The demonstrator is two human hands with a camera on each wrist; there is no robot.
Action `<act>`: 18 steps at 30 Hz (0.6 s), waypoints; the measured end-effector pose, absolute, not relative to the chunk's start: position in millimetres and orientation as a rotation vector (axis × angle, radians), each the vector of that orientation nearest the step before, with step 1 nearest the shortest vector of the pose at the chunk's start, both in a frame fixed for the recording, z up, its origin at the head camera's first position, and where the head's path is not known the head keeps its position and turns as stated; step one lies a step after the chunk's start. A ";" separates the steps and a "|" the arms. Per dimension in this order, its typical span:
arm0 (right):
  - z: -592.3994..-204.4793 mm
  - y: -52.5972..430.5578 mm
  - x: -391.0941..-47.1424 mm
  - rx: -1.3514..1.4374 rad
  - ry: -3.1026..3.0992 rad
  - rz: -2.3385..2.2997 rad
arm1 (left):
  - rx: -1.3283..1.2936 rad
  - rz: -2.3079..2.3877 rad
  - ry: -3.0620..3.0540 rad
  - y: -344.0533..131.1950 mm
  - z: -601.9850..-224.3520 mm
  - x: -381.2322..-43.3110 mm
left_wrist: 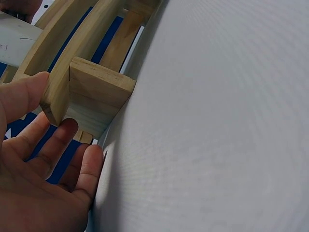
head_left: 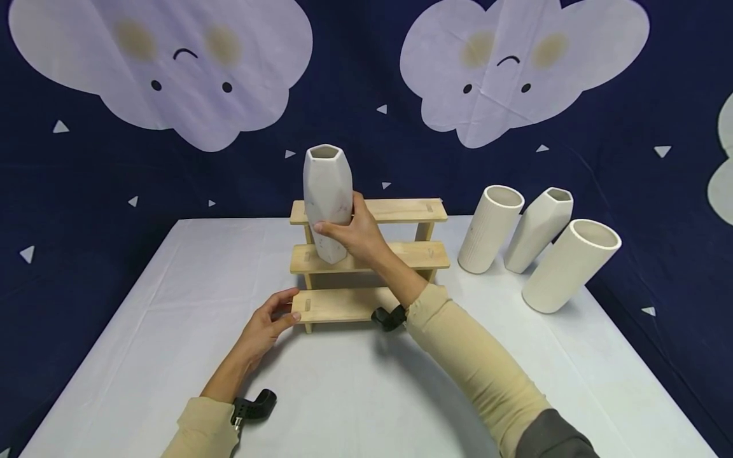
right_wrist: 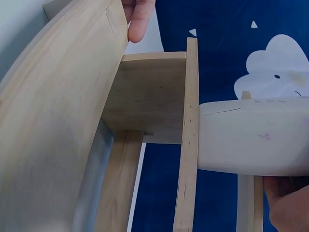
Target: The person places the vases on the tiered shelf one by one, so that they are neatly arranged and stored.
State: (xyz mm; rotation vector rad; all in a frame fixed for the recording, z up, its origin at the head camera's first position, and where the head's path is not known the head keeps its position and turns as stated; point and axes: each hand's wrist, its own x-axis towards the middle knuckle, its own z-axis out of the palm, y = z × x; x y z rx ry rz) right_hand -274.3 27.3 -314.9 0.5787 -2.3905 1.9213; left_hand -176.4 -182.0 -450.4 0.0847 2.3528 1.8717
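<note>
Nearest are a person's two forearms in pale yellow sleeves [head_left: 475, 362], reaching forward over a white-covered desk [head_left: 143, 356], with a small black device [head_left: 254, 405] at each wrist. The left hand [head_left: 266, 327], low and left of centre, holds the left end of the lowest tier of a three-step wooden stand [head_left: 338, 305], its thumb at the front corner and its fingers round the back corner. Farther in, the right arm slants up and leftward across the stand. The right hand [head_left: 355, 235] is clamped round a white faceted vase [head_left: 328, 191], thumb across the front and fingers round its right side. This vase stands upright, or nearly so, near the left end of the middle tier; its five-sided mouth faces up, and the bottom of its inside is out of sight. Off to the right of the stand, three more white vases stand close together on the desk: a smooth cylinder [head_left: 567, 270] nearest, then a ribbed cylinder [head_left: 489, 232] to the left and a second faceted vase [head_left: 538, 232] between them. Their open mouths show, though not their depths. Behind everything hangs a navy backdrop [head_left: 355, 76] printed with pale clouds [head_left: 172, 38] and small white triangles.
</note>
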 end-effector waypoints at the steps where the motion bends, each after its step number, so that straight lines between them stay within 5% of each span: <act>1: -314.8 27.4 -274.2 0.576 -2.394 1.920 | 0.086 1.872 2.353 -181.9 -450.4 -176.4; 18: -314.6 34.5 -270.0 0.570 -2.405 1.988 | 0.095 1.877 2.347 -182.8 -450.7 -176.3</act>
